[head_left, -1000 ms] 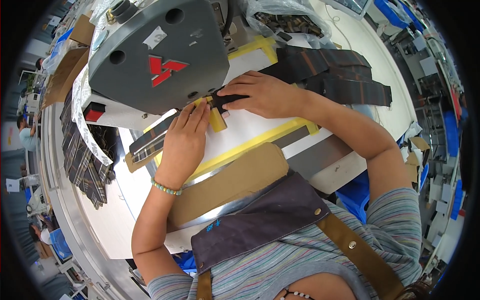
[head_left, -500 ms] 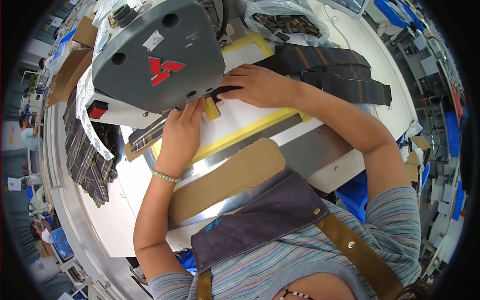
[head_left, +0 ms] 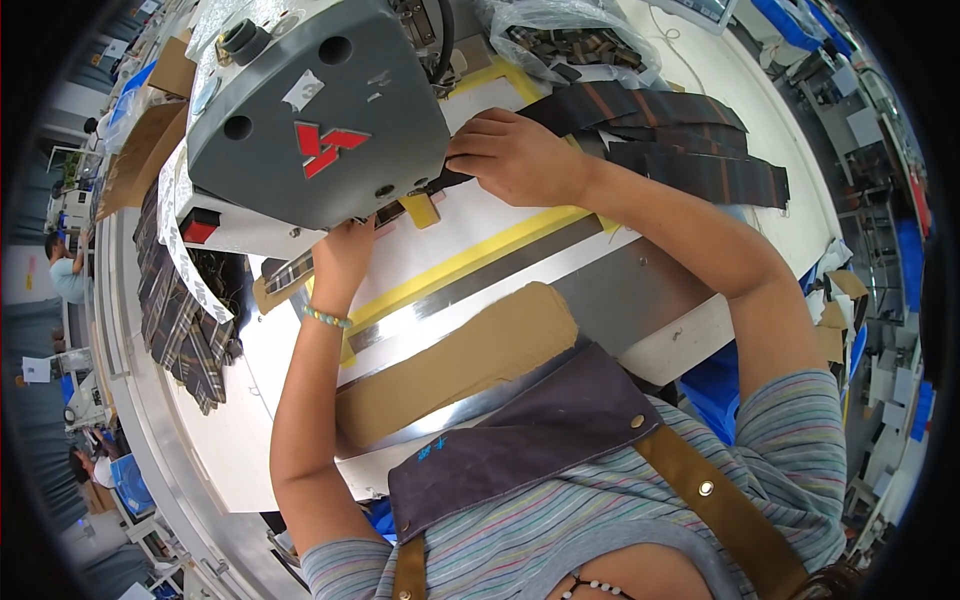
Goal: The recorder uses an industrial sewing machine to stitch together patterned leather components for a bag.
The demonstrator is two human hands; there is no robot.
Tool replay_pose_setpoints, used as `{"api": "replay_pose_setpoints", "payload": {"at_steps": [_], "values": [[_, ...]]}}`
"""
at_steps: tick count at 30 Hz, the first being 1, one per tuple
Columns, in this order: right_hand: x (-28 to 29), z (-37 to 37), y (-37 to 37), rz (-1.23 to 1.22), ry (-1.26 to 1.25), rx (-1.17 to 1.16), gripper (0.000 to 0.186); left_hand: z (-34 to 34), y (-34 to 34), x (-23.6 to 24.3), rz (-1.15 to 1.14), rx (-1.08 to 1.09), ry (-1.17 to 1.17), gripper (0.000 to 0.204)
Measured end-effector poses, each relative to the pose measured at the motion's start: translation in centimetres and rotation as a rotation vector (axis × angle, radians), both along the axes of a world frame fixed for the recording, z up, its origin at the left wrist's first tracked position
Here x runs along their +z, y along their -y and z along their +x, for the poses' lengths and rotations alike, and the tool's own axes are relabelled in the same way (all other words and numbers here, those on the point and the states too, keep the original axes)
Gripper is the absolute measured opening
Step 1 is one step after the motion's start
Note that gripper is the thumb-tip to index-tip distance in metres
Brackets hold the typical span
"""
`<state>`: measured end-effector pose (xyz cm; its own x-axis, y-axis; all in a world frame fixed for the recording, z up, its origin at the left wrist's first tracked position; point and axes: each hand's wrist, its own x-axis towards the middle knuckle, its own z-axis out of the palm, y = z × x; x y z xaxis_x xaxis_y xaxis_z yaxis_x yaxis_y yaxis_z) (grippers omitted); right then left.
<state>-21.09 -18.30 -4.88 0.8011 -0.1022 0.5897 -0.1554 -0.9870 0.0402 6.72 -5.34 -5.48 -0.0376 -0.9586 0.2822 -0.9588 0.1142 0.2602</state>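
Dark strip (head_left: 450, 179) | right fingers (head_left: 480, 145) apparently pinching | yellow-edged sheet (head_left: 475, 222) open alongside

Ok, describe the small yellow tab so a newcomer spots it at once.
Start with the big grey machine head at upper left. Just below its lower right corner, a small yellow tab shows against the white sheet, between the left hand and the right hand. The yellow tape nearby runs in long strips; this is one short, stubby piece.
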Motion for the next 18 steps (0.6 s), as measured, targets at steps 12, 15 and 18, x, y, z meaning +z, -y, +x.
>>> {"api": "replay_pose_setpoints", "payload": {"at_steps": [12,15,18], "values": [[0.4,-0.4,-1.0,0.008,-0.01,0.237,0.029,-3.2,0.3,2.2,0.205,0.256,-0.652,0.027],[0.4,-1.0,-2.1,0.05,-0.084,0.325,0.033,-3.7,-1.0,2.6,0.237,0.186,-0.788,0.025],[0.3,-1.6,-3.5,0.145,-0.123,0.125,0.042,-4.4,-2.2,2.5,0.218,0.102,-0.816,0.023]]}}
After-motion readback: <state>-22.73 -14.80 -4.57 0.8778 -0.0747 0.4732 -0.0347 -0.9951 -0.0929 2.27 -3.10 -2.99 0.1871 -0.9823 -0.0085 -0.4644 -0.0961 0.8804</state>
